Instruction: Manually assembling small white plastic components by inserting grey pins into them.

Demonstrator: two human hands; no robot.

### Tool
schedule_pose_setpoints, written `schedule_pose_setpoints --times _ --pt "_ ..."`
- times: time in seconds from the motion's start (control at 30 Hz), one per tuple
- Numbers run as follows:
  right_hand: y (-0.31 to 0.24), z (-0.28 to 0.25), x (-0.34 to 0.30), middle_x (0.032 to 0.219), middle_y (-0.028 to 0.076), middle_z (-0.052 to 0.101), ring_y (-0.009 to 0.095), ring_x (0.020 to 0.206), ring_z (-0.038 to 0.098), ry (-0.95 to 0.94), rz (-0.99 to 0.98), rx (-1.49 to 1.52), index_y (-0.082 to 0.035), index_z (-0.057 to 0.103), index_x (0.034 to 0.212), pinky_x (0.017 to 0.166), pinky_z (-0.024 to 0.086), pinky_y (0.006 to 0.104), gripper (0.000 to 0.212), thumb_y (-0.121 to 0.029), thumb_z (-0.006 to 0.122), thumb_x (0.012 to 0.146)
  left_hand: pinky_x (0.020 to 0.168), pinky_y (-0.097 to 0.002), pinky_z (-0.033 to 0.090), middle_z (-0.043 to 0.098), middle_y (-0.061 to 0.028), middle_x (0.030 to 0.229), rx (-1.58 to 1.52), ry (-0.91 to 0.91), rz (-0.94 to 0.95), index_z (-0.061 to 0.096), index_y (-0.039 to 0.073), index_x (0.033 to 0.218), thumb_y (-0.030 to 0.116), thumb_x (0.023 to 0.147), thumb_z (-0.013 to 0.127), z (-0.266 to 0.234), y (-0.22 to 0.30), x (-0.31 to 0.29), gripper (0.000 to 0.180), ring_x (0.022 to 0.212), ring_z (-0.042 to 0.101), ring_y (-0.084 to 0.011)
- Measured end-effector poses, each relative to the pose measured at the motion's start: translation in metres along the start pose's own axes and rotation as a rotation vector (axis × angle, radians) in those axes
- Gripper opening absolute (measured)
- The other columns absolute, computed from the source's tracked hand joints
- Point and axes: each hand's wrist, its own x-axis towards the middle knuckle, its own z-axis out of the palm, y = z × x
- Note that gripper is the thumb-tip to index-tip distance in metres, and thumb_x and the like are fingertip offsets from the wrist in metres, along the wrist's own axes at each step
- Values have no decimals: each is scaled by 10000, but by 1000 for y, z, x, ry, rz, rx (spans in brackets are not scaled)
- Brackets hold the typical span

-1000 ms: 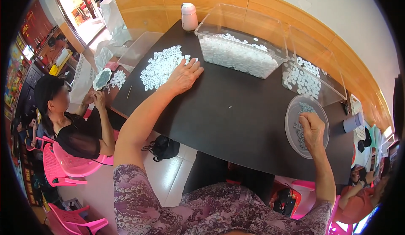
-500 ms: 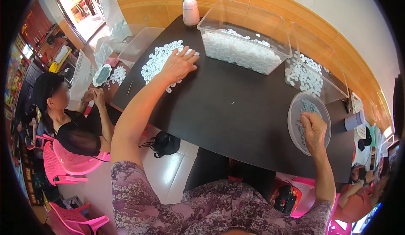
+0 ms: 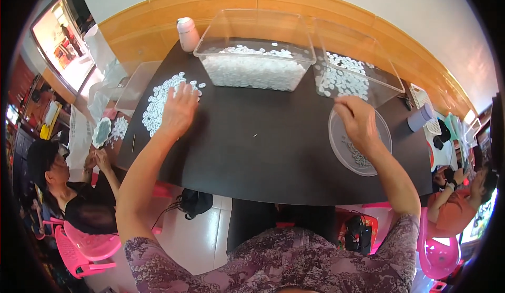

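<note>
— How do the 2 hands stand?

— The left hand (image 3: 180, 109) is open, fingers extended, over the right side of a heap of white pieces (image 3: 155, 106) on the dark table (image 3: 252, 161); I can't tell whether the palm touches them. The right hand (image 3: 360, 118) is curled over the upper part of a round clear bowl (image 3: 339, 135), and whether it grips anything I can't tell

— And the grey bits (image 3: 357, 156)?

— In the bowl, towards its near side

— What makes for good handling?

— I'd keep the left fingers flat and light, so loose pieces slide rather than scatter, and the right wrist off the rim, so the bowl doesn't tip

— Where's the room?

— Between the hands the tabletop stretches broad, carrying 1 tiny white scrap (image 3: 255, 135). The large clear box (image 3: 307, 60) bounds the far side, a 2nd clear box (image 3: 389, 77) stands just beyond the bowl, and a lilac cup (image 3: 420, 118) limits swings rightward
</note>
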Motion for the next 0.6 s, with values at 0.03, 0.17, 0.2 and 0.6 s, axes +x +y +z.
schedule_pose_setpoints --times 0.03,0.17,0.2,0.6 --pt "-1 2 13 787 128 639 189 732 618 24 37 27 19 626 921 654 465 295 154 -94 585 824 883 -477 394 568 -183 1100 -31 47 -74 567 27 1040 202 820 582 -1 -10 8 281 1054 526 -338" --pt "3 8 74 796 158 640 221 728 622 103 91 78 24 622 950 655 467 317 196 -111 556 824 769 -446 451 631 -199 843 -526 -4 -795 627 12 844 315 832 545 -16 -34 71 315 810 606 -365" --pt "10 16 91 804 173 637 255 740 625 133 -33 -34 17 624 953 651 469 342 209 -126 561 814 742 -433 464 634 -202 769 -568 10 -867 635 6 797 376 823 542 -13 -52 81 382 751 615 -373" --pt "63 105 187 732 216 630 334 713 639 201 -310 -758 0 400 1295 675 519 409 632 -103 595 703 389 -425 491 611 -200 796 -1006 -600 -1009 503 -46 1064 193 730 689 22 -63 170 451 539 628 -304"
